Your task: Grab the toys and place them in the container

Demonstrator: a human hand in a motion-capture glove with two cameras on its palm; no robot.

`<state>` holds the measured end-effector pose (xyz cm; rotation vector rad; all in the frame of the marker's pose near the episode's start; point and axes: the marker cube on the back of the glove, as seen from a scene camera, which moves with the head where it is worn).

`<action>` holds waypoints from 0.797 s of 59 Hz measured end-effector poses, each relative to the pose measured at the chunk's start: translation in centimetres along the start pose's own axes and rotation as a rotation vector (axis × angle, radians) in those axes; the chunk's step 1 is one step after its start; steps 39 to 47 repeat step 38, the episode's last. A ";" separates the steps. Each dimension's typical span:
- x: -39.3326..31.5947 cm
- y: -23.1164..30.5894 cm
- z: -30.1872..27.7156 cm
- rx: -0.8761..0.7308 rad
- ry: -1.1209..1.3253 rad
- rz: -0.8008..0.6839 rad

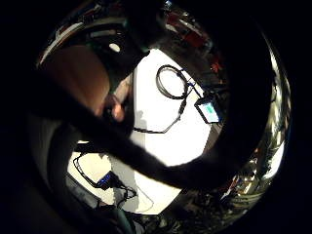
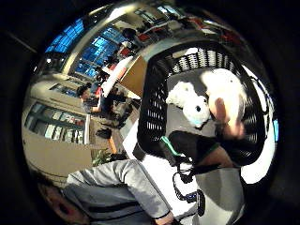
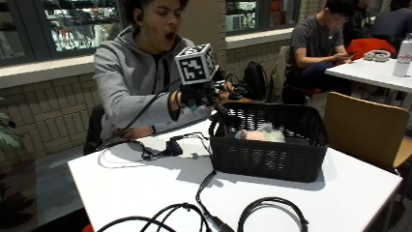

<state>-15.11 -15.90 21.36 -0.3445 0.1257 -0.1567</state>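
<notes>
A black woven basket [image 3: 270, 154] stands on the white table [image 3: 141, 183], and pale plush toys [image 3: 258, 134] lie inside it. My gloved right hand [image 3: 201, 96] hovers above the basket's corner nearest the person, with relaxed fingers and nothing in them. The thumb side palm view looks down into the basket [image 2: 152, 117], where a white plush toy [image 2: 194, 107] lies beside a larger white one [image 2: 225, 86], with a bare fingertip [image 2: 220, 110] in front. The little finger side palm view shows only bare table [image 1: 161, 112] and cables.
The person's bare left hand [image 3: 132, 131] rests at the table's far edge. Black cables [image 3: 257, 212] loop across the front of the table, and a small black device [image 3: 174, 147] lies left of the basket. A wooden chair [image 3: 363, 128] stands to the right.
</notes>
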 end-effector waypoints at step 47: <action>21.6 23.6 -0.1 0.048 -0.111 0.466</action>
